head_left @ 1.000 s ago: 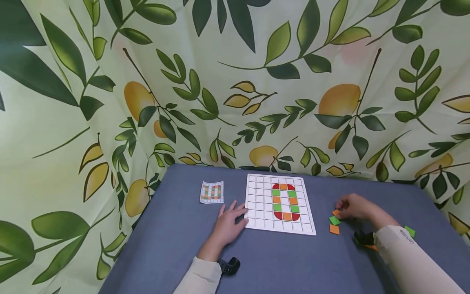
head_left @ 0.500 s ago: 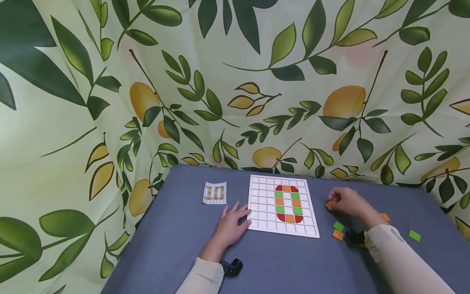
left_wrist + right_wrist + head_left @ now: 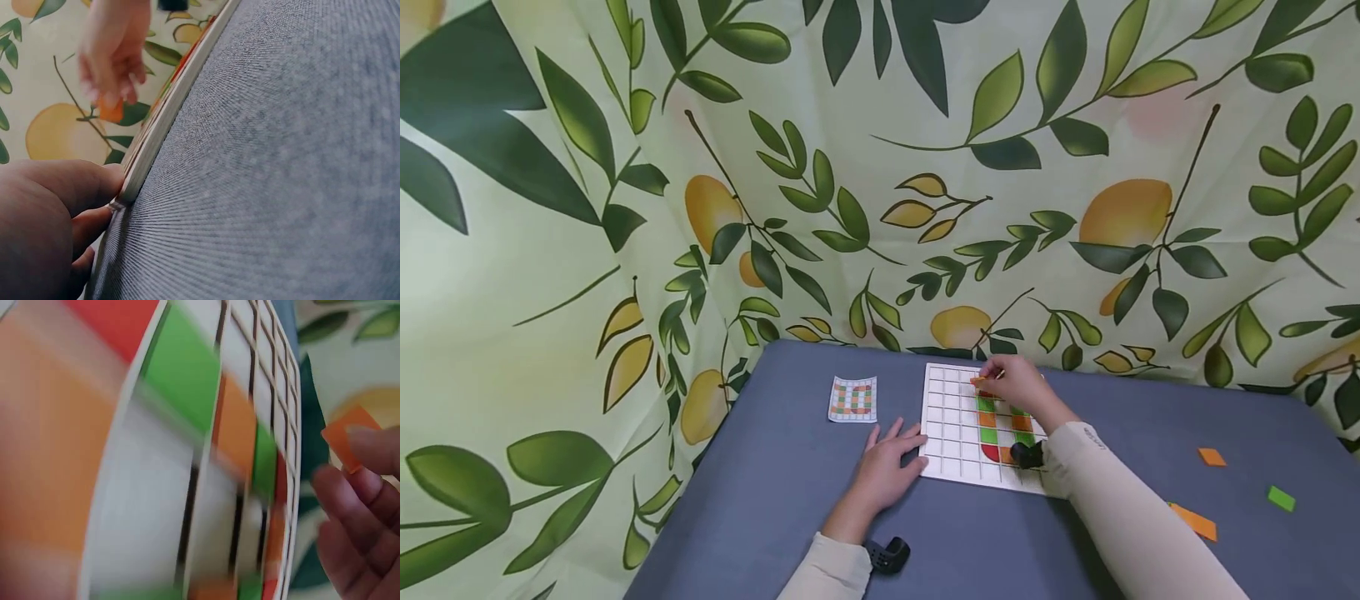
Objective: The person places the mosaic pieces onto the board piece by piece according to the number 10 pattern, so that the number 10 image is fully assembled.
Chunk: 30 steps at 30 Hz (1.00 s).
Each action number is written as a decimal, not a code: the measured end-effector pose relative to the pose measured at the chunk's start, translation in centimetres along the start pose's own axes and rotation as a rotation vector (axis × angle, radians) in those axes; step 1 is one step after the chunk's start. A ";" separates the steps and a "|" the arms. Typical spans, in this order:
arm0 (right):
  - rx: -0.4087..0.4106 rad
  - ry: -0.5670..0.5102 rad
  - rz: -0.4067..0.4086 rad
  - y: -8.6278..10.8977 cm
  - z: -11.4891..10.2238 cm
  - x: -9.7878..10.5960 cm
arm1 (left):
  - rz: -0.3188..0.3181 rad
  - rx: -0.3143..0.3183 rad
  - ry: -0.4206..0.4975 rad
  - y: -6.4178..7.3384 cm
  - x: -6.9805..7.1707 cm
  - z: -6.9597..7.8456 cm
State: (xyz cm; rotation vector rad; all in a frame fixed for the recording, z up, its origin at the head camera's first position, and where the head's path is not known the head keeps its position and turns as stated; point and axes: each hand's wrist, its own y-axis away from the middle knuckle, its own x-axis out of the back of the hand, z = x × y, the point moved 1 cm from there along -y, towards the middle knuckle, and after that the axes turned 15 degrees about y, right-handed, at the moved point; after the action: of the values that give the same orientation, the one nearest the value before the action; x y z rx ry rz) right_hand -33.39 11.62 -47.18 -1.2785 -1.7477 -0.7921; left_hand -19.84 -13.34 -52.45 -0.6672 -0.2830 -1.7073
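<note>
A white gridded board (image 3: 946, 433) lies on the table, with red, green and orange tiles forming a ring in its right half. My left hand (image 3: 886, 464) rests at the board's left edge, fingers spread, thumb right at the rim in the left wrist view. Over the board's far side, my right hand (image 3: 1022, 387) pinches a small orange square tile (image 3: 347, 439) between thumb and fingertips. That tile is above the ring's upper left end in the head view. My right hand and wrist camera hide much of the ring.
A small printed card (image 3: 853, 400) with a coloured grid lies left of the board. To the right are a green tile (image 3: 1281, 498), an orange tile (image 3: 1212, 457) and more orange (image 3: 1195, 522) beside the right sleeve. A leaf-patterned cloth (image 3: 850, 125) hangs behind the table.
My right hand has picked up the orange tile from the table at the right and carried it left over the board. My left hand stays at the board's edge. The head view has shifted slightly.
</note>
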 end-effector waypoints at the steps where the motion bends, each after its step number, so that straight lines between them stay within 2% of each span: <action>1: 0.007 -0.004 -0.003 -0.5 -0.5 -0.4 | 0.001 -0.001 0.001 0.0 0.0 0.0; 8: -0.006 0.005 0.015 -2.8 -3.3 -2.9 | 0.004 0.002 -0.014 0.0 -0.2 0.0; 15: -0.014 0.061 0.012 -3.5 -4.7 -4.5 | 0.014 0.006 -0.031 -0.1 -0.1 -0.2; 24: 0.024 0.194 -0.038 -3.4 -5.0 -4.1 | 0.018 0.013 -0.033 -0.3 -0.2 0.1; 30: 0.060 0.219 -0.087 -2.6 -5.2 -3.4 | 0.016 0.019 -0.021 -0.1 -0.1 0.0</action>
State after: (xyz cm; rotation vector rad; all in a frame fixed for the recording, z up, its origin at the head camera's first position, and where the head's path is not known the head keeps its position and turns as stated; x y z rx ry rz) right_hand -34.08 4.89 -47.79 -1.0409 -1.6461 -0.8881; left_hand -19.94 -13.21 -52.52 -0.6719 -0.3073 -1.6813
